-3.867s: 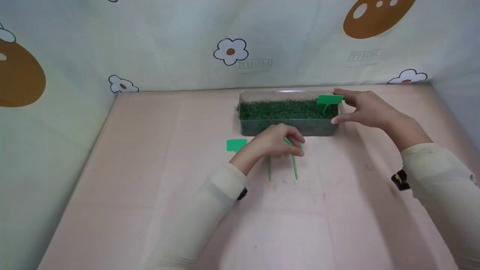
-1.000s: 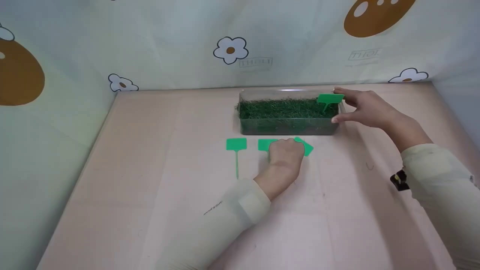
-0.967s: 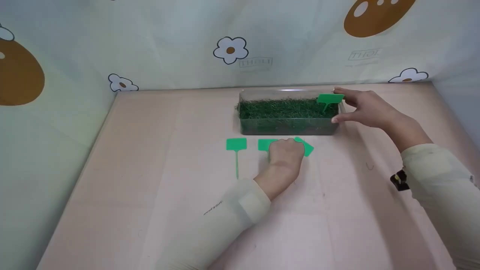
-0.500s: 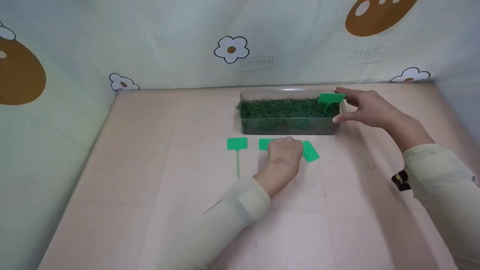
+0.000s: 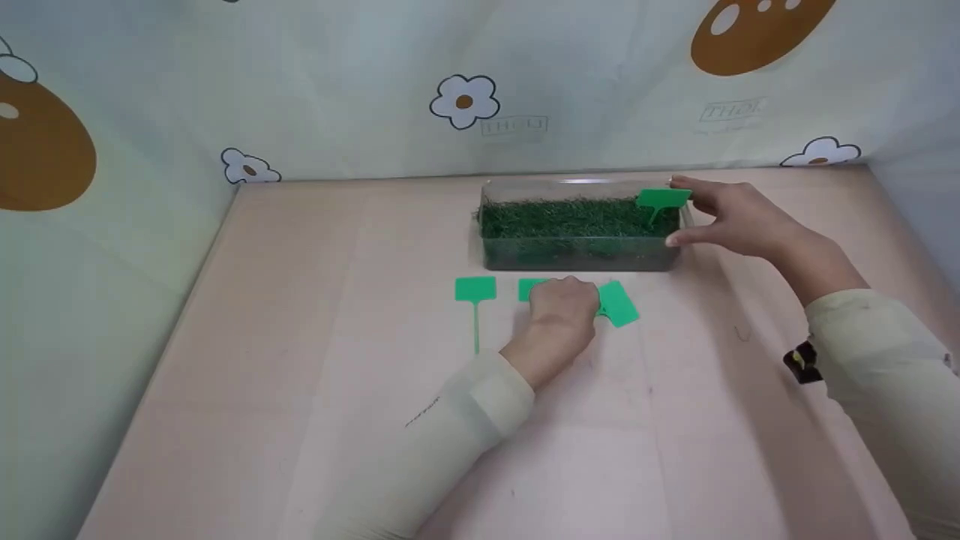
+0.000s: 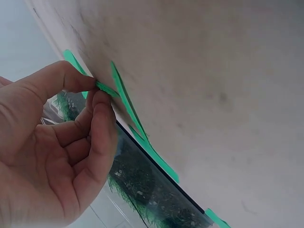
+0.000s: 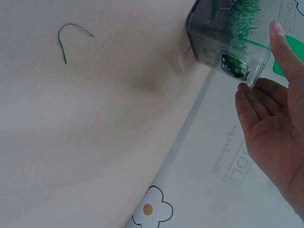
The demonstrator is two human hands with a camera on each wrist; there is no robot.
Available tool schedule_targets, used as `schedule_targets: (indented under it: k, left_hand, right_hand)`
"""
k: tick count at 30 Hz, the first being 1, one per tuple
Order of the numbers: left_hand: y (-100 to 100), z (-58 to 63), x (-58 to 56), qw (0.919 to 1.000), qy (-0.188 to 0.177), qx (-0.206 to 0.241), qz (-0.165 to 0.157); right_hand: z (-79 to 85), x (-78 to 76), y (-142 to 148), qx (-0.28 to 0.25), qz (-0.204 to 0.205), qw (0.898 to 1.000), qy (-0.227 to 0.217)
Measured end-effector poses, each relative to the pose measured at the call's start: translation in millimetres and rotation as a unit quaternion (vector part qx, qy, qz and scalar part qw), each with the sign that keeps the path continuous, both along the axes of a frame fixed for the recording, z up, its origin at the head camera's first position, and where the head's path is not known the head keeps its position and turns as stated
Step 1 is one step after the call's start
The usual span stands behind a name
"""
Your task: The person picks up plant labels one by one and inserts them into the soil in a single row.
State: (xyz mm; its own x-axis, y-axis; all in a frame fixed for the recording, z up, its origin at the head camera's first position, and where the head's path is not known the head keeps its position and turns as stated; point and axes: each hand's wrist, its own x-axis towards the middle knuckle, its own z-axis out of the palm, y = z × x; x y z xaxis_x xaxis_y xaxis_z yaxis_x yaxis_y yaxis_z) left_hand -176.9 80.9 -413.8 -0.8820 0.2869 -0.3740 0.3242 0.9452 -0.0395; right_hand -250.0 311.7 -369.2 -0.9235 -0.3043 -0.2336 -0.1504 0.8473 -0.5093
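My left hand (image 5: 564, 309) pinches the thin stem of a green plant label (image 5: 619, 304) between thumb and fingertips, just above the table; its plate slants to the right of the hand. Beside it lies a second plant label (image 5: 531, 289), partly covered by the hand, its long stem (image 6: 127, 102) showing in the left wrist view. A third plant label (image 5: 475, 289) lies flat further left. My right hand (image 5: 739, 217) holds the right end of a clear plastic box (image 5: 581, 256), thumb at the front corner, fingers at the back. One plant label (image 5: 664, 198) stands upright in the box's artificial grass (image 5: 562, 217).
The pinkish table (image 5: 262, 337) meets a pale wall sheet (image 5: 360, 97) printed with flowers, close behind the box. A thin curved strand (image 7: 66, 35) lies on the table right of the box. Small specks dot the surface.
My left hand has come down onto the right-hand label and gripped its stem. That label has turned, its plate swinging rightward and down. My right hand has stayed at the box.
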Motion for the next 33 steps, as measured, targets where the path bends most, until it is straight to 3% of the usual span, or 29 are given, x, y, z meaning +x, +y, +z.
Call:
schedule_targets:
  k: [8, 14, 22, 33]
  left_hand:
    - [-4, 0.4, -1.0, 0.9995, -0.012, 0.028, -0.004]
    - [-10, 1.3, -3.2, 0.9942, -0.034, 0.101, -0.016]
    - [-21, 3.4, -5.6, 0.9718, -0.078, 0.222, -0.02]
    - [-26, 2.8, -5.9, 0.9436, -0.115, 0.31, 0.021]
  right_hand:
    - [-0.2, 0.4, 0, -0.008, -0.001, 1.0, -0.004]
    - [-0.4, 0.2, 1, -0.004, -0.006, 1.0, -0.008]
    - [-1.3, -0.1, 2, -0.002, -0.002, 1.0, -0.005]
    - [-1.1, 0.8, 1, -0.007, -0.001, 1.0, -0.005]
